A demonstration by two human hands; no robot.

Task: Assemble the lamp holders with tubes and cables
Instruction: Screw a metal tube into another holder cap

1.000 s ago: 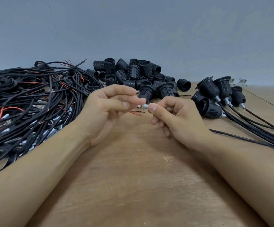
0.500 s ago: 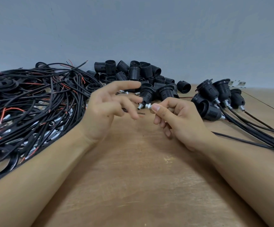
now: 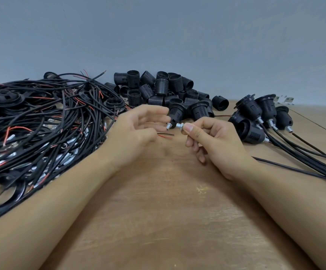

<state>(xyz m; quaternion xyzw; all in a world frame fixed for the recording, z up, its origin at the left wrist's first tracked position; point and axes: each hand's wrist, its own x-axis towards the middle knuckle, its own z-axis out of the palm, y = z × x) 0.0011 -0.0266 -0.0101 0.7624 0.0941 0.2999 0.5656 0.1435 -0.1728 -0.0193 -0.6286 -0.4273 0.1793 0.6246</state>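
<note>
1. Left of frame: a tangled heap of black cables (image 3: 41, 121) with red cores is seen on the wooden table (image 3: 158, 221), with loose silver tubes (image 3: 70, 142) lying among the strands.
2. Left of centre: the left hand (image 3: 136, 129) is held released, fingers loosely spread, nothing grasped. Its fingertips (image 3: 165, 119) are close to the metal stub of a lamp holder (image 3: 176, 113) that appears to rest at the front of the pile; whether contact is made cannot be told.
3. Just below the hands, bared red and black wire ends (image 3: 166, 135) are noted on the table.
4. Centre, upper: a pile of unassembled black holder shells (image 3: 162, 88) is stacked against the wall.
5. Right of centre: a short threaded silver tube with a nut (image 3: 179, 126) is pinched between thumb and forefinger of the right hand (image 3: 210, 137), its tip just beside the holder's stub.
6. Right of frame: finished holders (image 3: 259, 114), tubes fitted and cables trailing, are laid together.
7. Judgement: the tube is being offered to the holder. The holder should be steadied by the left hand, the two axes kept in line, and the thread started gently to avoid cross-threading.
</note>
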